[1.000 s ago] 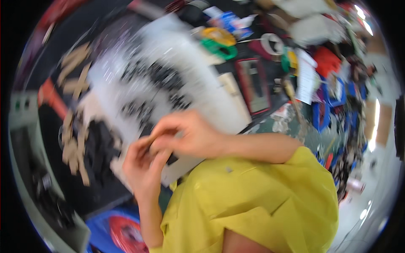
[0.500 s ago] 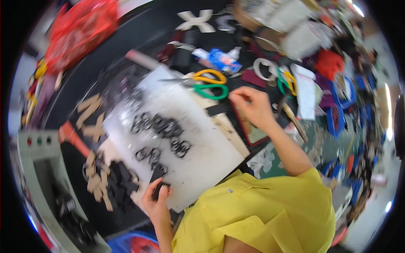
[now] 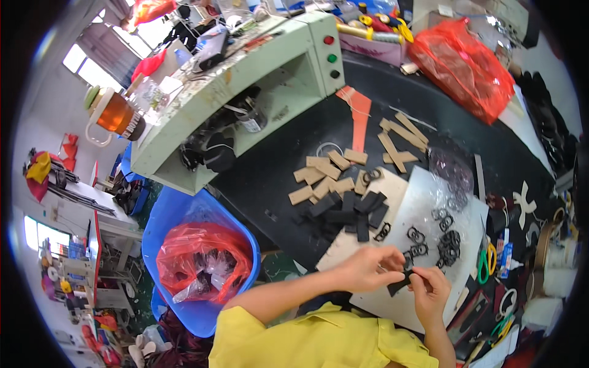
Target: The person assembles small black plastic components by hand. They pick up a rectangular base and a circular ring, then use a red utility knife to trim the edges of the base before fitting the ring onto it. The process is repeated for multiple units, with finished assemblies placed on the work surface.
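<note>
The right hand [image 3: 431,288] pinched a black strip [image 3: 399,285] above the white sheet [image 3: 408,211]; whether the left hand [image 3: 367,270], right beside it, gripped too was unclear.

The right hand [image 3: 432,288] is covering part of the black strip [image 3: 397,286]; the lower picture edge is cropping the yellow shirt [image 3: 331,340].

Lower left, beside the black desk [image 3: 257,184]: blue plastic bin [image 3: 205,319] containing a red plastic bag [image 3: 184,245]. Above it, pale-green machine housing [image 3: 310,49] with red, green and black buttons; near its left end, a lidded jug [image 3: 115,115] of amber liquid. Upper right, pink box [image 3: 371,48] of thread spools [image 3: 356,30] beside a crumpled translucent red sack [image 3: 463,67]. Right, scissors [image 3: 483,267] with yellow and green handles.
</note>
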A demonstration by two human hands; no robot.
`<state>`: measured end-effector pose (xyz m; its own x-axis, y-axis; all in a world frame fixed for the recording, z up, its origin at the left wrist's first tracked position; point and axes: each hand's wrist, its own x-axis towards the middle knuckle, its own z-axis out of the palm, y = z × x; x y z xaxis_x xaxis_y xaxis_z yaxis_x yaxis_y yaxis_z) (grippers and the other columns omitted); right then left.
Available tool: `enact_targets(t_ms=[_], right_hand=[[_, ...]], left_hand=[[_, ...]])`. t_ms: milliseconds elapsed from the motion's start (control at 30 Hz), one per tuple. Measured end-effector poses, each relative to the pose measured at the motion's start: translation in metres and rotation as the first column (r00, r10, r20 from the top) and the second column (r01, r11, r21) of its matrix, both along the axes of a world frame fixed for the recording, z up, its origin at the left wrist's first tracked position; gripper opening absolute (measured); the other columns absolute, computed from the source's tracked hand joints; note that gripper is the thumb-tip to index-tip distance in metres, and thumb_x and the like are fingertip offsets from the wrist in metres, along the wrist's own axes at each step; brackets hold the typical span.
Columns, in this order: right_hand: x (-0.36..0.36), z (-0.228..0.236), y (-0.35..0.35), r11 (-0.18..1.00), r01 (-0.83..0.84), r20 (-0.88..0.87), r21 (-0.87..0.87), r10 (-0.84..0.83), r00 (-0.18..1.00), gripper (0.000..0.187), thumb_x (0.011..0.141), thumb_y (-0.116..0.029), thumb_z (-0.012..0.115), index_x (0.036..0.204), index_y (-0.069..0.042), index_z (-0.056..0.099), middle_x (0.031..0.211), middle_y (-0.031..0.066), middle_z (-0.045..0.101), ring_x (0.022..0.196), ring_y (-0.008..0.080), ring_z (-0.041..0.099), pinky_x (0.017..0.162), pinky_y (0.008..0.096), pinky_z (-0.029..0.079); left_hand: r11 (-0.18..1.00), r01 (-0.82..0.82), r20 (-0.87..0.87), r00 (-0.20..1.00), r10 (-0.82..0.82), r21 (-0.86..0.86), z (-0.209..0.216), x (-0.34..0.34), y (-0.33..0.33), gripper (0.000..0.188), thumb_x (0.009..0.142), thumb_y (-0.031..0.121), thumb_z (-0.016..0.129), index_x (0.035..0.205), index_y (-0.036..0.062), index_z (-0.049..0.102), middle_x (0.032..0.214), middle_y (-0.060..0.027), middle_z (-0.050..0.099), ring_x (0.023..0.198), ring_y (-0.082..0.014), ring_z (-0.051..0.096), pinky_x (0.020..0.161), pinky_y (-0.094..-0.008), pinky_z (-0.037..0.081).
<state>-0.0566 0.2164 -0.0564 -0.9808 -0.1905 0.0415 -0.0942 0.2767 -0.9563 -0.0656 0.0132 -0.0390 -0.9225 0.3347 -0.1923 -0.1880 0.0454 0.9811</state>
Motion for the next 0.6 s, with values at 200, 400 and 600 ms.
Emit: enact_targets(t_ms=[200, 400, 600], right_hand=[[-0.003, -0.023, 0.003, 0.958, 0.071, -0.165, 0.279, -0.025, 0.986, 0.011, 0.074, 0.003, 0.066, 0.085, 0.001, 0.065, 0.066, 0.0091, 0.059, 0.055, 0.0148, 0.058, 0.048, 0.0233, 0.044], [0.011, -0.025, 0.002, 0.895, 0.141, -0.165, 0.422, -0.077, 0.983, 0.012, 0.072, 0.003, 0.068, 0.083, 0.0, 0.063, 0.08, 0.0087, 0.059, 0.057, 0.0147, 0.056, 0.046, 0.0244, 0.044], [0.013, -0.035, 0.012, 0.873, 0.285, -0.31, 0.395, -0.166, 0.936, 0.013, 0.073, 0.003, 0.066, 0.085, 0.0, 0.063, 0.084, 0.0083, 0.059, 0.061, 0.0159, 0.057, 0.045, 0.0242, 0.044]], left_hand=[[0.417, -0.866, -0.952, 0.187, -0.241, -0.275, 0.076, -0.155, -0.159, 0.007, 0.075, 0.014, 0.064, 0.073, 0.0079, 0.06, 0.078, -0.0095, 0.06, 0.078, -0.0312, 0.055, 0.071, -0.0395, 0.044], [-0.308, -0.933, -0.926, 0.273, -0.261, -0.189, 0.102, -0.238, -0.297, 0.028, 0.079, 0.029, 0.064, 0.101, 0.0125, 0.065, 0.106, -0.0038, 0.061, 0.106, -0.0253, 0.05, 0.084, -0.0411, 0.039], [-0.284, -0.944, -0.933, 0.244, -0.264, -0.166, 0.094, -0.248, -0.304, 0.015, 0.079, 0.03, 0.064, 0.081, 0.0161, 0.068, 0.085, 0.0006, 0.065, 0.088, -0.0191, 0.057, 0.076, -0.0362, 0.038]])
